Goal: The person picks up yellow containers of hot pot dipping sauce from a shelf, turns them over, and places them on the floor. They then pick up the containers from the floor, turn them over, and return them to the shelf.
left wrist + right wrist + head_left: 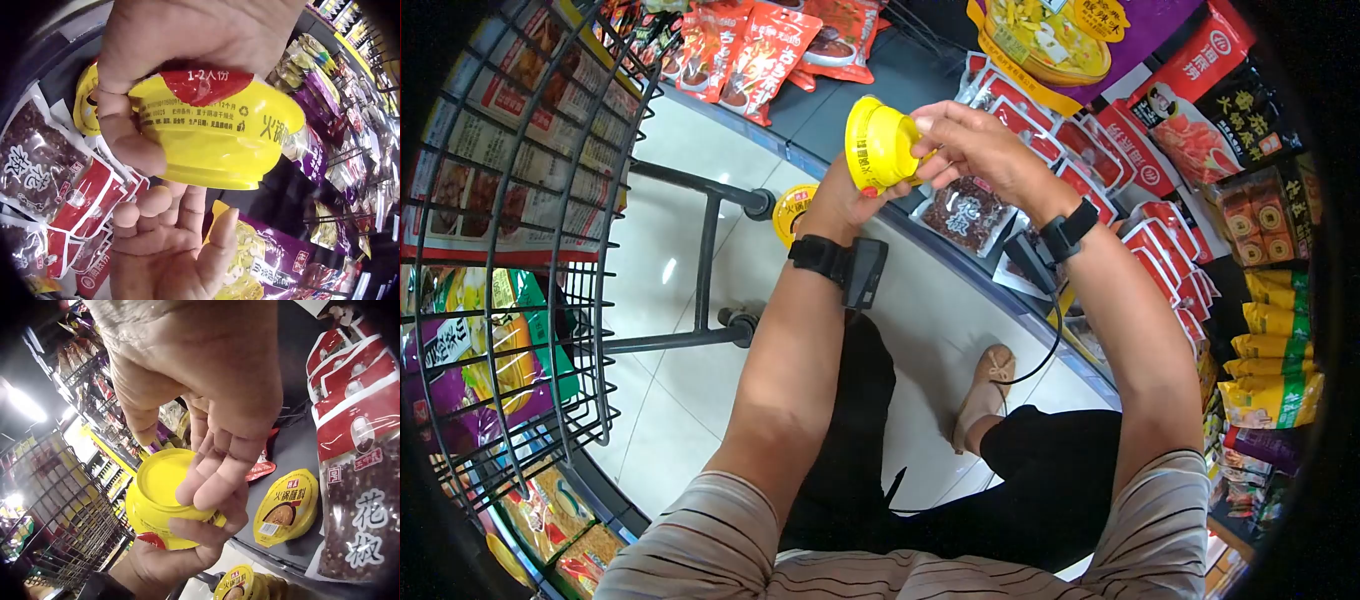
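Note:
My left hand (850,200) grips a yellow hot pot dipping sauce cup (878,148) from its lid side, thumb and fingers around its wall. Tilted on its side in the head view, the cup has its base toward my right hand (980,150). In the left wrist view, small print and a red tab show on the cup (212,134). The right fingers hang loosely bent, fingertips right at the base in the right wrist view. A second dipping sauce cup (287,509) lies on the dark shelf, beside a bag of Sichuan peppercorns (359,512).
A wire shopping cart (510,200) stands at left, its frame reaching over the tiled floor. Red seasoning packets (765,50) lie on the shelf (830,110) ahead. More yellow sauce cups (240,584) sit low near the shelf edge. Yellow packs (1275,350) line the right side.

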### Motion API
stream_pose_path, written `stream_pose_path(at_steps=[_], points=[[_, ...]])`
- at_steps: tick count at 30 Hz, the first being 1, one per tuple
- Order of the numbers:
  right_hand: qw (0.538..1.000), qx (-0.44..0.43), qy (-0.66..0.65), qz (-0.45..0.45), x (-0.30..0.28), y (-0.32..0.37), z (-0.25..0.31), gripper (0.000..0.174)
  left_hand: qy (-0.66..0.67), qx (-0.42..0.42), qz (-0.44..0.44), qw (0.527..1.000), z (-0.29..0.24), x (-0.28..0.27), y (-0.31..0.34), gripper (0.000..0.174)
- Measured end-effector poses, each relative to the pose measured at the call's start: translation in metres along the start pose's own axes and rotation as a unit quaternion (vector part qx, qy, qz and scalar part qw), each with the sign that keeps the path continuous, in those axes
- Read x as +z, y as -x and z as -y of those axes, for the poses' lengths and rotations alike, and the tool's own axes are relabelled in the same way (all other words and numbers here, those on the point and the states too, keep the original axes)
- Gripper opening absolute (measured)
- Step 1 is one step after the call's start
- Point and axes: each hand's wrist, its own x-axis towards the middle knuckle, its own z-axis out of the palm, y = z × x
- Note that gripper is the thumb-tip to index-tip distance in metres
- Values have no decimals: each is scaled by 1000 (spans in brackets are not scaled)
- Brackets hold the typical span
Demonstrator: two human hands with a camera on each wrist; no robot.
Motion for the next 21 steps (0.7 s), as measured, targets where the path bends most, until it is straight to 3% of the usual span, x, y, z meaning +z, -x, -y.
stream_pose_path(at_steps=[3, 8, 9, 10, 11, 14, 16, 17, 20, 21], points=[[999, -9, 36, 5, 2, 0, 1, 51, -15, 14, 31, 999, 1, -4, -3, 33], [998, -3, 67, 9, 0, -3, -2, 57, 95, -90, -32, 991, -13, 13, 1, 33], [996, -1, 87, -4, -1, -4, -2, 57, -77, -11, 11, 997, -12, 12, 3, 34], [994, 0, 107, -17, -1, -4, -3, 57, -246, 70, 54, 965, -14, 9, 6, 36], [991, 1, 127, -29, -2, -5, -2, 57, -405, 150, 95, 897, -15, 7, 8, 37], [993, 11, 109, -47, -6, -5, -6, 55, -368, 109, 103, 918, -18, 12, 9, 40], [996, 24, 72, -51, -5, -5, -5, 59, -169, -5, 81, 982, -15, 11, 2, 39], [997, 31, 53, -52, -5, -5, -4, 61, -95, -54, 76, 991, -15, 10, -1, 39], [999, 30, -4, -36, -13, -9, -13, 60, 74, -181, 54, 979, -11, 1, -12, 37], [999, 39, -11, -36, -12, -7, -11, 58, 46, -195, 48, 978, -12, 0, -12, 36]])
